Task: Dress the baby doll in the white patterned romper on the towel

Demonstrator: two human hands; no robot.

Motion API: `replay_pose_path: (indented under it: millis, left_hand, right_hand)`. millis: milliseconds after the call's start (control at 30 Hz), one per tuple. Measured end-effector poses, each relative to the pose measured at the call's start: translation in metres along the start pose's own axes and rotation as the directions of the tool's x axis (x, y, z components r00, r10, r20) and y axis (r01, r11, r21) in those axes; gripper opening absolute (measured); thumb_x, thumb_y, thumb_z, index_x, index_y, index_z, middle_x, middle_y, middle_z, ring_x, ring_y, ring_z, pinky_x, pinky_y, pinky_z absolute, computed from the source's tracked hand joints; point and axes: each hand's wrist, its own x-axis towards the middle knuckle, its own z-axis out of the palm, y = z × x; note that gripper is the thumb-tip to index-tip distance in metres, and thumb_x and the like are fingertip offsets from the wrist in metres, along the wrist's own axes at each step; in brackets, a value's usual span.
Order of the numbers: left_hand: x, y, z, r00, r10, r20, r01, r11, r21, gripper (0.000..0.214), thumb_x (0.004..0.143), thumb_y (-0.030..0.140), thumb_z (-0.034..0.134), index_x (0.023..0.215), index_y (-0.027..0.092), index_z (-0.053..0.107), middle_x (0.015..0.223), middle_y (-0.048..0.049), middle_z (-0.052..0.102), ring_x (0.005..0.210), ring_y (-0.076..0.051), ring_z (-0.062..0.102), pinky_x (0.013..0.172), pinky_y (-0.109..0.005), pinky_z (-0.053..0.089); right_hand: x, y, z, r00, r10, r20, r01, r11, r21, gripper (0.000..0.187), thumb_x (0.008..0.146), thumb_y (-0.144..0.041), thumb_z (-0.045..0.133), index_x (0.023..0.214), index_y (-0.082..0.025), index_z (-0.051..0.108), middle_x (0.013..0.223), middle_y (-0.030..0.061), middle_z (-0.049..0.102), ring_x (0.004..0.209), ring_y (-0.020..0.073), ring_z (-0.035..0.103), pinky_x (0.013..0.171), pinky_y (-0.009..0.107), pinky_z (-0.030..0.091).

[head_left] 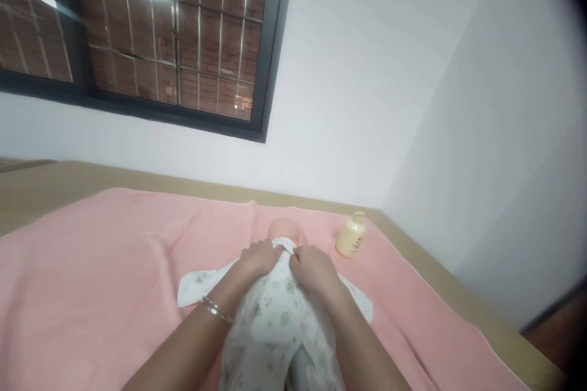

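A white baby romper (275, 311) with small green prints is on what looks like a baby doll, lying on its back. Only the doll's smooth, bald head (283, 229) shows above the collar. My left hand (260, 258), with a silver bangle on the wrist, pinches the neckline on the left. On the right side of the same neckline, my right hand (315, 267) is closed on the fabric. Both sleeves spread outward on the blanket, partly behind my forearms. The romper's lower end runs out of view towards me.
A pink blanket (114, 256) covers most of the tan surface (82, 177) beneath. A pale yellow pump bottle (351, 237) stands upright on it, right of the head. Behind are a white wall (348, 73) and a dark-framed window (263, 73) with bars.
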Motion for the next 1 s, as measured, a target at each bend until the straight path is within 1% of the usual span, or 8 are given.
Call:
replay_pose_path:
  millis: [100,233,367,533,667,833,900,1000]
  left_hand:
    - [-0.008,0.006,0.001,0.999,0.053,-0.010,-0.051,0.990,0.134,0.061,0.086,0.056,0.020,0.121,0.016,0.050,0.122,-0.0163,0.054,0.111,-0.034,0.047,0.092,-0.050,0.032]
    - [-0.018,0.017,0.005,0.994,0.095,-0.050,-0.076,0.953,0.292,0.056,0.086,0.049,0.028,0.125,0.012,0.047,0.122,-0.0187,0.052,0.110,-0.033,0.047,0.091,-0.049,0.032]
    - [-0.011,0.012,0.002,0.998,0.065,-0.027,-0.059,0.982,0.180,0.060,0.083,0.056,0.029,0.121,0.014,0.050,0.119,-0.0176,0.055,0.106,-0.034,0.051,0.085,-0.045,0.038]
    - [0.000,-0.003,-0.008,0.995,0.078,0.055,-0.074,0.994,-0.081,0.054,0.085,0.056,0.024,0.109,0.021,0.059,0.118,-0.0101,0.059,0.103,-0.028,0.056,0.080,-0.035,0.043]
    - [-0.003,-0.001,-0.007,0.992,0.096,0.078,-0.097,0.995,0.011,0.052,0.084,0.052,0.028,0.113,0.020,0.057,0.120,-0.0124,0.057,0.106,-0.030,0.054,0.086,-0.042,0.040]
    - [-0.008,0.004,-0.004,0.992,0.116,0.045,-0.120,0.985,0.122,0.045,0.079,0.045,0.041,0.116,0.023,0.054,0.123,-0.0124,0.055,0.114,-0.035,0.046,0.097,-0.062,0.020]
    - [-0.006,0.003,-0.006,0.995,0.091,0.045,-0.095,0.992,0.087,0.045,0.079,0.048,0.040,0.113,0.023,0.056,0.123,-0.0116,0.055,0.114,-0.034,0.048,0.099,-0.059,0.020]
    - [-0.001,-0.001,-0.009,0.997,0.052,0.059,-0.052,0.999,-0.003,0.052,0.081,0.055,0.033,0.111,0.022,0.059,0.122,-0.0117,0.057,0.111,-0.031,0.051,0.096,-0.046,0.033]
  right_hand:
    - [0.008,0.007,0.007,1.000,0.007,0.008,-0.007,0.999,0.039,0.047,0.091,-0.038,0.023,0.092,-0.016,0.065,0.094,0.0132,0.065,0.082,0.0219,0.059,0.068,0.029,0.039]
    - [0.021,0.018,0.019,0.997,0.020,0.069,-0.025,0.997,0.076,0.060,0.093,-0.044,0.012,0.096,-0.014,0.063,0.098,0.0151,0.064,0.088,0.0230,0.059,0.072,0.032,0.040]
    - [0.014,0.013,0.018,0.999,0.016,0.050,-0.017,1.000,0.012,0.056,0.093,-0.042,0.013,0.100,-0.013,0.061,0.099,0.0162,0.063,0.087,0.0237,0.059,0.072,0.034,0.041]
    - [-0.003,-0.004,0.008,0.998,-0.037,0.044,0.042,0.992,-0.121,0.035,0.090,-0.029,0.031,0.094,-0.014,0.062,0.092,0.0145,0.064,0.084,0.0258,0.059,0.069,0.034,0.041]
    - [0.004,0.000,0.011,1.000,0.007,0.031,-0.004,0.997,-0.081,0.037,0.090,-0.030,0.029,0.094,-0.014,0.063,0.092,0.0149,0.064,0.084,0.0261,0.059,0.069,0.035,0.041]
    - [0.020,0.018,0.019,0.998,0.031,0.059,-0.034,0.997,0.065,0.049,0.093,-0.036,0.017,0.101,-0.015,0.061,0.103,0.0138,0.063,0.092,0.0240,0.058,0.074,0.033,0.041]
    - [0.018,0.019,0.015,0.996,0.013,0.087,-0.017,0.999,0.039,0.048,0.093,-0.035,0.018,0.102,-0.014,0.060,0.104,0.0147,0.062,0.091,0.0240,0.059,0.074,0.033,0.041]
    - [0.006,0.012,0.004,0.992,-0.050,0.116,0.059,0.996,-0.073,0.043,0.091,-0.032,0.023,0.107,-0.012,0.058,0.105,0.0168,0.061,0.088,0.0251,0.059,0.071,0.034,0.041]
